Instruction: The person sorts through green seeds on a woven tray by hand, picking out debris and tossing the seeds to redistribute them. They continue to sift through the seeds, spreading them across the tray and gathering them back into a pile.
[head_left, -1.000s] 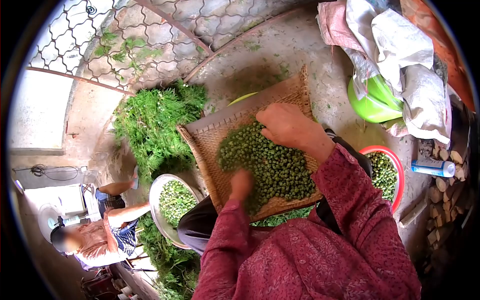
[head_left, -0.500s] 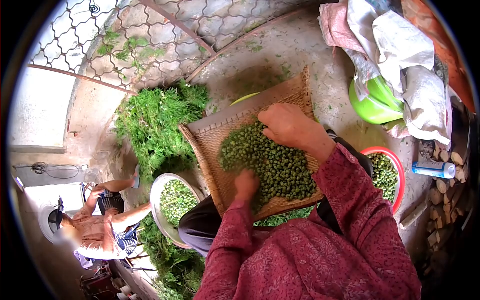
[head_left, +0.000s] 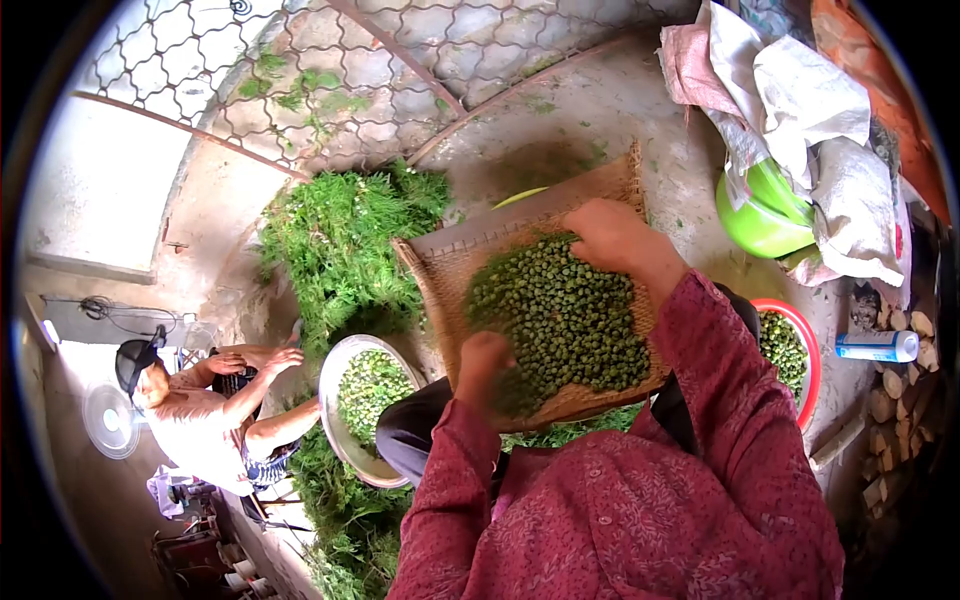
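A woven winnowing tray rests tilted across my knees, with a heap of small round green berries on it. Over the far right part of the heap, my right hand is closed, its fingers curled down at the berries and their tips hidden. My left hand is closed too, at the heap's left side near the tray's edge. Motion smears its fingertips and the berries around them; what it holds I cannot tell.
Left of the tray stands a metal basin of green pieces; right, a red-rimmed basin of berries. Leafy green stems lie on the floor. A seated person is at left. White sacks cover a green tub. Firewood lies right.
The whole view has shifted, so most things sit further right. My left hand has moved toward the tray's left edge. The seated person now leans forward with both arms reaching out.
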